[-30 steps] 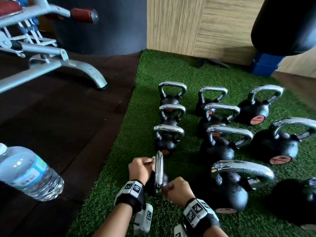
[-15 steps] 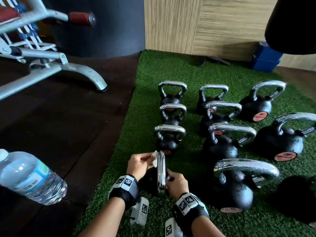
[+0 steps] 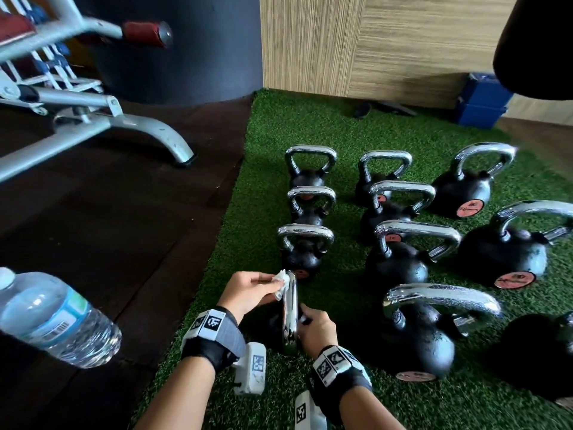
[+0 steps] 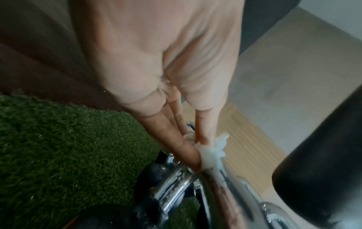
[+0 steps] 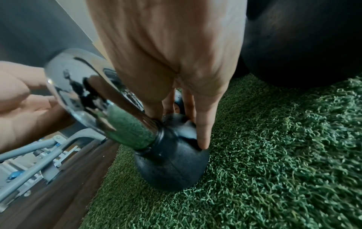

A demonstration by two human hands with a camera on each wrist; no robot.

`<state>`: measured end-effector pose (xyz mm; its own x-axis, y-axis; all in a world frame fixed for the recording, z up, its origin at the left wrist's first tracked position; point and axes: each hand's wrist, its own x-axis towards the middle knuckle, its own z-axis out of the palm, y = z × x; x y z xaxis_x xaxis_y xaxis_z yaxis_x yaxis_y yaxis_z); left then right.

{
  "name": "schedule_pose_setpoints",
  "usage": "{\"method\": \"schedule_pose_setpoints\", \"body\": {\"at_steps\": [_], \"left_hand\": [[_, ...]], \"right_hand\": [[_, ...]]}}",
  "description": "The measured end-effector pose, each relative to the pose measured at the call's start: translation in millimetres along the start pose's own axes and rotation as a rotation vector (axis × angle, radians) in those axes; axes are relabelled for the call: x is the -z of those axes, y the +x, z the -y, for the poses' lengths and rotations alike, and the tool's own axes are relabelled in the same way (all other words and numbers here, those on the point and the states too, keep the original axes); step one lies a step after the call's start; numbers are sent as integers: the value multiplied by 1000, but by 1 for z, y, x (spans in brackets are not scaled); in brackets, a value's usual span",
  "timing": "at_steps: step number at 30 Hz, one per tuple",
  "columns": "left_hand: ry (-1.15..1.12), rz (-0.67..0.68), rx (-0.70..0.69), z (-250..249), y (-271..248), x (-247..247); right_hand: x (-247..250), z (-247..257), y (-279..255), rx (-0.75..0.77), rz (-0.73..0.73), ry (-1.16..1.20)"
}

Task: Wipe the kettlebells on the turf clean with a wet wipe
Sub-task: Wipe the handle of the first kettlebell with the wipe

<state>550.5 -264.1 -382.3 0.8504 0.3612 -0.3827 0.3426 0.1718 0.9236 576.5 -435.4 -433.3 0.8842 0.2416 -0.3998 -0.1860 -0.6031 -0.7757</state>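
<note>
1 kettlebell (image 5: 170, 168): left hand (image 3: 248, 290) pinches wet wipe (image 3: 280, 282) on its handle (image 3: 290, 311), straight-fingered right hand (image 3: 316, 327) presses it.

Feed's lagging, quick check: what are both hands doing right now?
Left hand: pinches the wet wipe against the kettlebell handle.
Right hand: open, fingers pressing on the kettlebell body.

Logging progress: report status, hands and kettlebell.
Left hand pinches wet wipe against chrome handle of nearest kettlebell. Right hand rests on its body. Next kettlebell close ahead of wipe.
</note>
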Motion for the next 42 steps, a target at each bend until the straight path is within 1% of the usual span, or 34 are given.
{"method": "schedule_pose_setpoints", "body": {"at_steps": [2,4,5,7,8,9,11,13,15,17,20,23,26,29,31,32,34,36,38,39,40,41,42], "left_hand": [[23,52,37,5,-7,4],[35,122,37,11,-16,9],[61,137,4,13,-20,11],[151,109,-74,16,-28,14],[179,100,-81,19,-31,14],[196,110,-65,22,-35,15],[241,201,-21,25,-43,17],[351,276,-71,26,-50,21],[433,299,-138,23,-55,24],[515,291,-146,24,-58,24],[669,225,-134,32,-63,21],[656,178,-187,38,-64,20],[654,117,-210,45,-65,14],[613,53,-250,57,-68,6],[560,54,-241,61,-69,6],[533,66,-210,62,-69,8],[433,76,-97,59,-66,14],[286,38,-9,52,-63,19],[122,-30,28,43,-58,22],[31,-58,36,37,-56,22],[-59,-81,38,31,-54,21],[-142,-97,33,26,-53,19],[-208,-109,26,20,-52,16]], "right_hand": [[-1,-1,1,-7,7,-9],[-2,-2,1,-5,5,-12],[-2,-1,2,2,3,-12],[-3,0,2,8,4,-21],[-3,0,2,7,7,-26],[-2,0,2,5,9,-25],[-1,-1,2,11,5,-19],[0,-2,2,23,0,-24],[0,-2,1,33,-7,-25],[1,-2,1,35,-8,-22],[2,-2,1,25,-3,-19],[2,-3,2,23,-5,-20],[2,-3,3,21,-11,-19],[2,-3,2,19,-23,-10],[2,-1,1,23,-17,-14],[3,1,0,22,-9,-24],[8,8,-3,12,-21,-58],[18,21,-4,22,-110,-91],[32,40,-6,108,-237,-101],[40,49,-8,188,-280,-91],[48,58,-10,278,-282,-66],[55,66,-14,374,-238,-26],[62,73,-19,465,-154,12]]}}
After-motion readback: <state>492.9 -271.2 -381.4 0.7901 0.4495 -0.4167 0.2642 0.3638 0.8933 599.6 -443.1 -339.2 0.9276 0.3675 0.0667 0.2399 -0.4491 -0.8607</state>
